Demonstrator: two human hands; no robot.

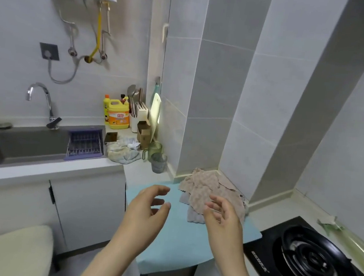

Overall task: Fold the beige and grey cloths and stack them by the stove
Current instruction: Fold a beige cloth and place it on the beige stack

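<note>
Beige cloth (209, 185): waffle-textured, crumpled, unfolded, heaped on the grey cloth (193, 214) at the far corner of a smooth blue mat (176, 243), beside the black glass stove (311, 261). Left hand (146, 210), right hand (224, 218): fingers loosely spread, holding nothing, poised near the heap, probably to take it for folding.

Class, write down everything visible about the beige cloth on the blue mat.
The beige cloth looks soft, with a waffle-like texture. It lies crumpled and unfolded, partly over a grey cloth, at the far end of the blue mat, its back edge by the tiled wall. The right hand hovers in front of it; contact cannot be told.
</note>
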